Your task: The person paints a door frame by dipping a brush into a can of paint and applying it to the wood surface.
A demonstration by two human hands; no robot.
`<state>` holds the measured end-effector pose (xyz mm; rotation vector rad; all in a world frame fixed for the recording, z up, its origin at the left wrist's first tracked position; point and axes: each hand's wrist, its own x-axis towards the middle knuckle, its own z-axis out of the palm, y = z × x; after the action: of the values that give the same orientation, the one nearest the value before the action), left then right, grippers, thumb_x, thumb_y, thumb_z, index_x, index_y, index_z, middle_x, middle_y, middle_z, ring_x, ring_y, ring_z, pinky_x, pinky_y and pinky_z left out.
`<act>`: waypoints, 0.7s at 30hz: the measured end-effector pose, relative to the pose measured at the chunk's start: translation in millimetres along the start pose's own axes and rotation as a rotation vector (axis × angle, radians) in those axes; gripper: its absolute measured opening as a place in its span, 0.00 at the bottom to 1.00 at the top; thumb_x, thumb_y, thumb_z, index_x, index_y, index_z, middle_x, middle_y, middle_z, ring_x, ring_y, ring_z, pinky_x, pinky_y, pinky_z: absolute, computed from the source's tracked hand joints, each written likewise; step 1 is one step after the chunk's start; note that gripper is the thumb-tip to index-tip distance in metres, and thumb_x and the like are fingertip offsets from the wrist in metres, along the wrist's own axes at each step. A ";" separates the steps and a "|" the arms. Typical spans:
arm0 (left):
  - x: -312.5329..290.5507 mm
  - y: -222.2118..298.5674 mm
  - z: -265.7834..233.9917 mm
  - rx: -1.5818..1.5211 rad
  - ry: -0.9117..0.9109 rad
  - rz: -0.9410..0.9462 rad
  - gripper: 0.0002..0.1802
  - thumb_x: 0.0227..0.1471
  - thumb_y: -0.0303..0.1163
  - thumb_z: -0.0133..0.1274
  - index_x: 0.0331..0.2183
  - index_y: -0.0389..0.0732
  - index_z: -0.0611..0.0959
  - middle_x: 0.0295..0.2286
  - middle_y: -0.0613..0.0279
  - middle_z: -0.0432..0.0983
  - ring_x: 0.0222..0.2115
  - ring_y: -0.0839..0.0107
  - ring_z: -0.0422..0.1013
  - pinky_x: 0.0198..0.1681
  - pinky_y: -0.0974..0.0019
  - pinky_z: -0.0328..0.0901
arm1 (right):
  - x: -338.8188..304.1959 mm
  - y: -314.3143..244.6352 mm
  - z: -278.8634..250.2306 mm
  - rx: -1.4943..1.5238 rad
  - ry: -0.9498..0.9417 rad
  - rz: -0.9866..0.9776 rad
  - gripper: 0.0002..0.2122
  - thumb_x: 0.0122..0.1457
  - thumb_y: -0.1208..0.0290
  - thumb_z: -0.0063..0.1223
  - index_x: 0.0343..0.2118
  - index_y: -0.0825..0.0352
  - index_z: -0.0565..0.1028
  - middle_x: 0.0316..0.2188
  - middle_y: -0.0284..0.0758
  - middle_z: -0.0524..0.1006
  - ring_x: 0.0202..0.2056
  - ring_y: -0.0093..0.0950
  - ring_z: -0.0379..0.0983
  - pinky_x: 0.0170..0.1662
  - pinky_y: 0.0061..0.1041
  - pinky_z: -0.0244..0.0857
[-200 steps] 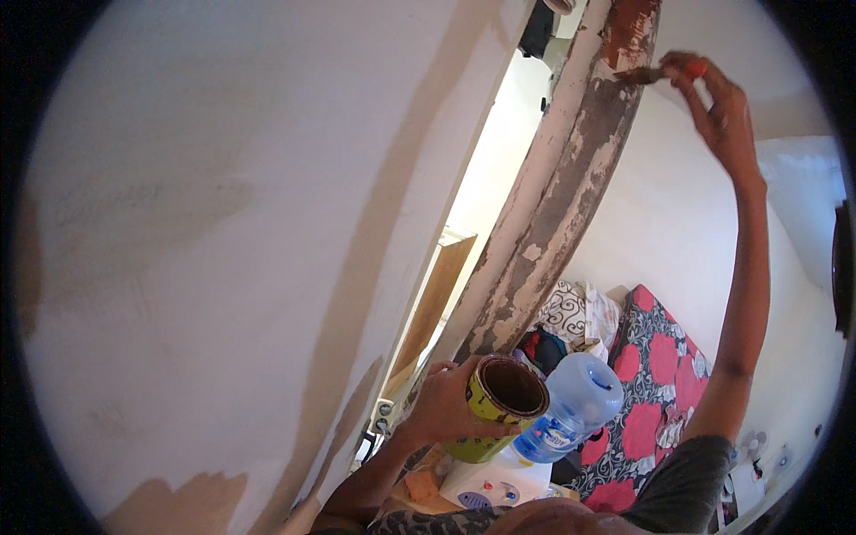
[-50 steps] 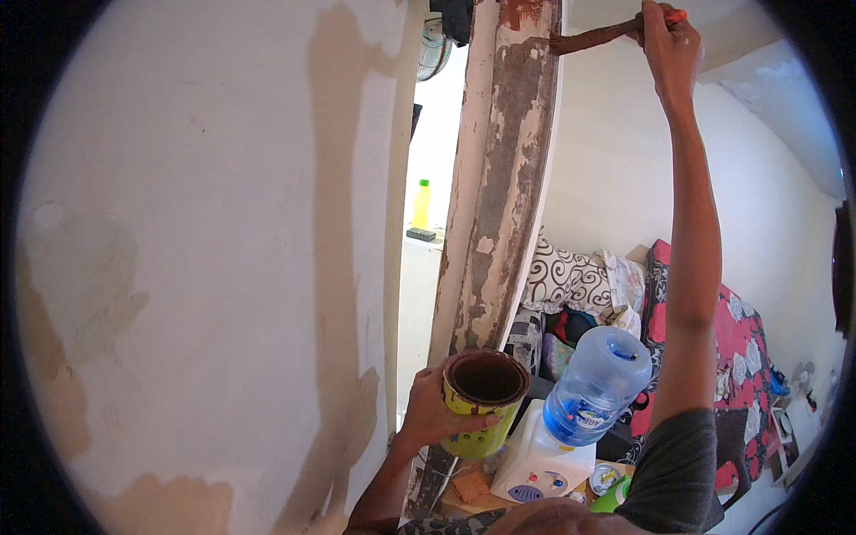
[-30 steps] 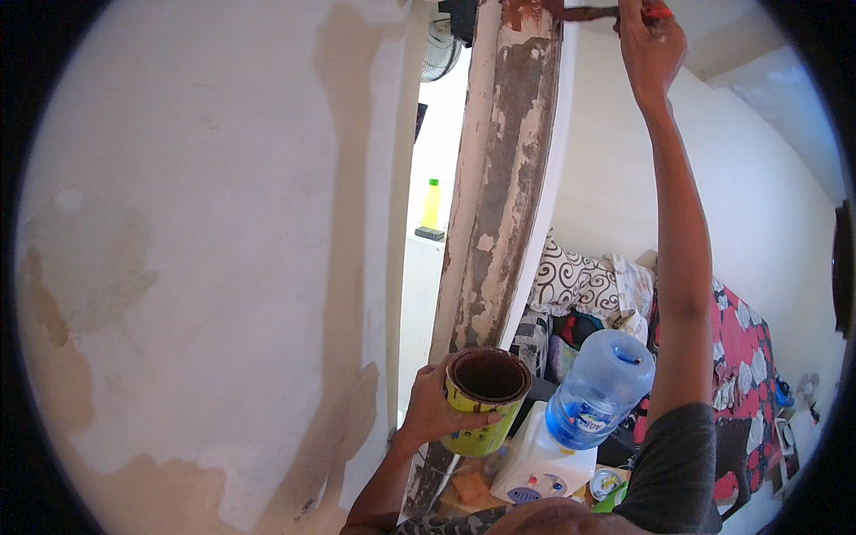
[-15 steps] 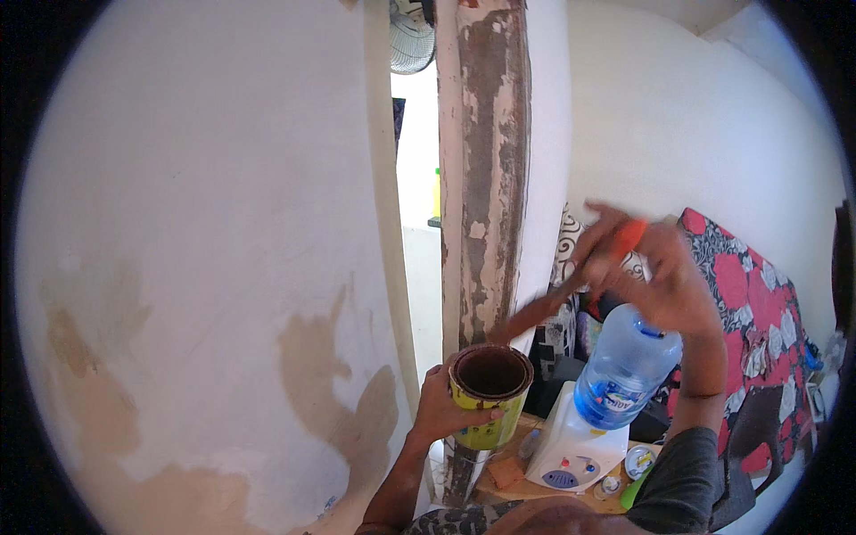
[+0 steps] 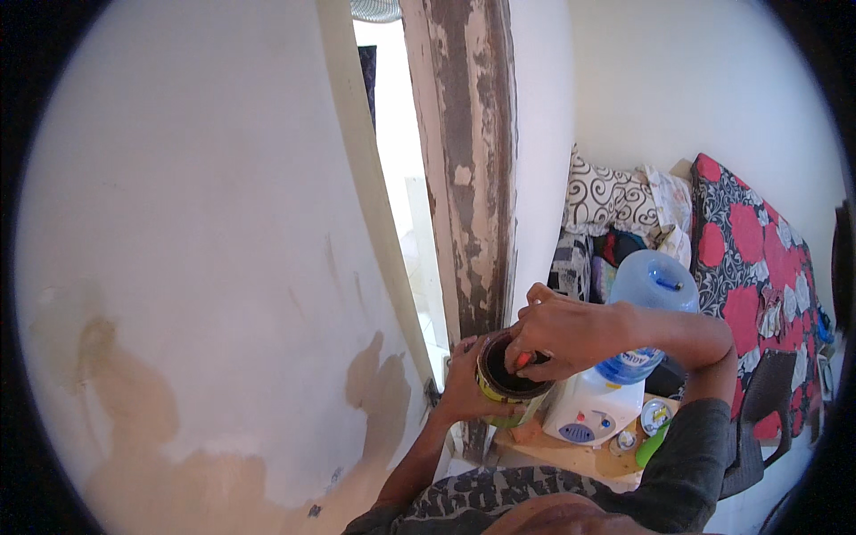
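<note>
My left hand [image 5: 468, 388] is wrapped round a yellow-green paint can [image 5: 489, 392], dark and stained brown around its rim and inside. My right hand [image 5: 571, 334] is over the can's mouth, its fingers closed on a paintbrush [image 5: 522, 359]. Only a bit of the brush's orange handle shows; its lower end is hidden inside the can and behind the fingers. Just beyond the can rises a door frame [image 5: 474, 196] with patchy brown and pale, peeling paint.
A white water dispenser [image 5: 571, 412] with a blue bottle [image 5: 646, 276] stands on a wooden table [image 5: 535, 452] at the right. Behind are pillows [image 5: 606, 192], a floral mattress [image 5: 744, 227] and a dark chair [image 5: 774, 392]. A white wall [image 5: 196, 178] fills the left.
My right hand has come down and left, bringing the brush from the air beside the can into its mouth. The can sits slightly farther right in view, and the view has shifted.
</note>
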<state>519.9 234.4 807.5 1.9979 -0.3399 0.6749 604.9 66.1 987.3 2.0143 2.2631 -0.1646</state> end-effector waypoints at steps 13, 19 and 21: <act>-33.1 -15.2 18.0 0.161 -0.101 0.064 0.64 0.17 0.61 0.73 0.55 0.38 0.67 0.47 0.54 0.73 0.51 0.58 0.68 0.62 0.51 0.46 | 9.1 -9.0 39.4 0.100 0.024 0.039 0.08 0.52 0.66 0.57 0.34 0.59 0.80 0.30 0.31 0.77 0.37 0.29 0.71 0.45 0.33 0.52; -50.2 -2.6 21.6 0.044 -0.147 -0.017 0.65 0.17 0.60 0.74 0.56 0.39 0.67 0.50 0.53 0.71 0.54 0.60 0.66 0.62 0.49 0.44 | 0.9 -21.7 48.2 0.111 -0.059 0.072 0.08 0.53 0.67 0.58 0.35 0.60 0.81 0.26 0.32 0.79 0.36 0.30 0.72 0.45 0.32 0.54; -57.8 -1.4 22.7 0.032 -0.181 -0.033 0.65 0.16 0.60 0.74 0.56 0.39 0.67 0.50 0.53 0.70 0.54 0.60 0.66 0.62 0.49 0.43 | -1.8 -24.4 53.3 0.231 -0.099 0.035 0.10 0.52 0.67 0.59 0.37 0.61 0.81 0.28 0.33 0.79 0.36 0.30 0.72 0.45 0.32 0.55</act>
<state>481.2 213.2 763.8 2.0959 -0.4049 0.4819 581.4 53.5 935.1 2.0987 2.2357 -0.5340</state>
